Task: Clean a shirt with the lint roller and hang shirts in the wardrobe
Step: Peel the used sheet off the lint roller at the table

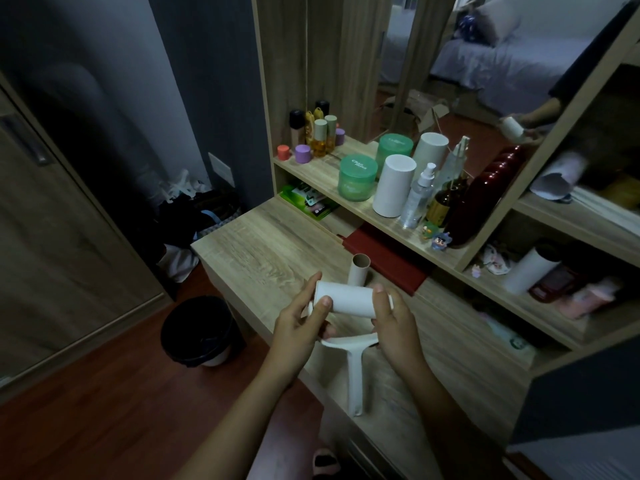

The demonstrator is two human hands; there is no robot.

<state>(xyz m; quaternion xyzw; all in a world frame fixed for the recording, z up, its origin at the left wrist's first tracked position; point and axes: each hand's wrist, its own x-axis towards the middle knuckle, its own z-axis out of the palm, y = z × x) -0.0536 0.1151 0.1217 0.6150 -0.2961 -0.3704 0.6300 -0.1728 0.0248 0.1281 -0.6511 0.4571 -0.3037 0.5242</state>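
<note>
Both hands pinching the white lint roll (346, 299) over the counter (263, 244): left hand (298, 323) at one end, right hand (391, 323) at the other. Fingers closed on roll; handle (355, 368) hanging beneath, apparently unseated. Best kept level, ends aligned with frame prongs, then pressed home evenly.

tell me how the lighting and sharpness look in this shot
Head view: dim and underexposed, darkest at the left wall and bin; wide-angle bending curves the desk and shelf edges; both hands, left hand and right hand, and the white roll are fairly sharp; the mirror reflection looks soft.
</note>
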